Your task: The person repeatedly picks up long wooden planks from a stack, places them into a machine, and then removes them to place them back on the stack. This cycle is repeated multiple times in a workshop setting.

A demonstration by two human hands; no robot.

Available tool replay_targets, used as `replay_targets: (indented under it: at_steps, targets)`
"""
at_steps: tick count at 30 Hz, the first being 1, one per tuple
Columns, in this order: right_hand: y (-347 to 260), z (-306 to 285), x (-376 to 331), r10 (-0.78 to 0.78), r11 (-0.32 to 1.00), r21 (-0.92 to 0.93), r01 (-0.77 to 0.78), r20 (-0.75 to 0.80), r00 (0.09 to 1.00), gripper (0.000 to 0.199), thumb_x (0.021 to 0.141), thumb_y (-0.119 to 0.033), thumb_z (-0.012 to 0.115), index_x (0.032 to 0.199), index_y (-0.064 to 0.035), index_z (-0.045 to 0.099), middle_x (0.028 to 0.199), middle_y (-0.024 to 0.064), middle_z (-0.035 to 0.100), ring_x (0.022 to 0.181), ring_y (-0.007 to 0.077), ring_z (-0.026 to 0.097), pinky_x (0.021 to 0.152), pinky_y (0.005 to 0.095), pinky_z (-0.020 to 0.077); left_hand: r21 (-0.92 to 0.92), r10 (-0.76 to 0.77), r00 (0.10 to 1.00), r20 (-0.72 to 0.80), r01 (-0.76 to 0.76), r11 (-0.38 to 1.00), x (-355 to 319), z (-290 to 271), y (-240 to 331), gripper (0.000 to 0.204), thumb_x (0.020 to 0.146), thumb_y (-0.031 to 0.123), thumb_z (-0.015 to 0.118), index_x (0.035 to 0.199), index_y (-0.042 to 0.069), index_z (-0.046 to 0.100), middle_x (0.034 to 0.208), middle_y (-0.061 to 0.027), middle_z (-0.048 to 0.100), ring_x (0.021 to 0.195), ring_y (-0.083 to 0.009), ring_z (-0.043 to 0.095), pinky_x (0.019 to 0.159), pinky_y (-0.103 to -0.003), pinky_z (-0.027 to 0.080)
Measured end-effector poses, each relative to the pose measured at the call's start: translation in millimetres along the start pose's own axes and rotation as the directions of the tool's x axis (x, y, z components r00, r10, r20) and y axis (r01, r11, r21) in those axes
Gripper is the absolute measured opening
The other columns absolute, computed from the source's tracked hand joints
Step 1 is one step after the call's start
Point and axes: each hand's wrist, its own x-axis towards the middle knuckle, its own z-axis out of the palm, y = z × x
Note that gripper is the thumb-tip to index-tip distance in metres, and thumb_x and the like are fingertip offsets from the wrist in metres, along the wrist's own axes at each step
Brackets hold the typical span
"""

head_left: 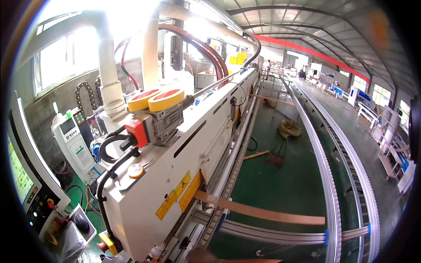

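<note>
A blurred brown shape at the lower edge looks like part of my left hand (202,256); its fingers cannot be made out. Just right of it, the edge of a reddish-brown strip (252,261) shows, and whether the hand touches it is unclear. My right hand is out of the picture. Farther in, a long light-brown wooden strip (267,213) lies crosswise, its left end at the side of a long white machine (144,210). Its other end reaches over towards a metal roller rail (331,206). An aluminium crossbar (272,234) runs below it.
Left of the machine stands a control panel with a lit screen (19,175). A tape measure (136,170) and two yellow-red rolls (165,100) sit on the machine top. On the green floor between the rails are a sack (289,128), a dustpan (276,158) and a wooden stick (256,154).
</note>
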Motion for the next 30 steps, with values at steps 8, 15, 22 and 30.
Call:
replay_targets:
  at_steps: [8, 15, 22, 30]
  targets:
    - [-169, 78, 57, -0.041, 0.998, 0.060, -0.007, 0.760, 0.648, 0.036, 0.099, -0.044, 0.063, 0.091, -0.0111, 0.075, 0.102, 0.0170, 0.073, 0.099, 0.0384, 0.071, 0.086, 0.0548, 0.0542, 0.130, -0.473, 0.704, -0.530, 0.618, 0.775, -303, -41, -32, 0.030, 0.101, 0.034, 0.061, 0.105, 0.007, 0.075, 0.102, -0.0211, 0.075, 0.096, -0.0399, 0.070, 0.083, -0.052, 0.057]
    - [-133, 99, 9, -0.001, 0.907, -0.378, 0.185, 0.437, 0.899, 0.034, 0.092, -0.041, 0.069, 0.073, -0.0132, 0.069, 0.072, 0.0111, 0.066, 0.069, 0.0344, 0.067, 0.063, 0.0494, 0.0510, -0.634, -0.606, -0.367, -0.705, 0.710, 0.307, -484, -12, -58, 0.043, 0.102, 0.039, 0.061, 0.123, 0.003, 0.072, 0.123, -0.0200, 0.073, 0.121, -0.0403, 0.064, 0.111, -0.050, 0.045]
    - [-168, 90, 17, -0.033, 0.903, -0.385, 0.190, 0.379, 0.925, 0.041, 0.102, -0.046, 0.057, 0.091, -0.0087, 0.072, 0.087, 0.0180, 0.071, 0.080, 0.0391, 0.068, 0.071, 0.0513, 0.0515, -0.718, -0.358, -0.912, 0.199, -0.384, 0.581, -678, 110, -87, 0.039, 0.106, 0.043, 0.055, 0.101, 0.005, 0.064, 0.082, -0.0007, 0.058, 0.075, -0.0151, 0.053, 0.070, -0.034, 0.046]
    - [-181, 125, 19, 0.061, 0.982, -0.190, 0.000, 0.314, 0.947, 0.056, 0.106, -0.050, 0.054, 0.087, 0.0007, 0.067, 0.080, 0.0218, 0.065, 0.077, 0.0399, 0.064, 0.069, 0.0471, 0.0478, -0.633, -0.579, -0.770, 0.270, -0.595, 0.495, -787, 50, -108, 0.041, 0.108, 0.049, 0.048, 0.127, 0.014, 0.057, 0.116, -0.0053, 0.072, 0.100, -0.0223, 0.068, 0.084, -0.040, 0.052]
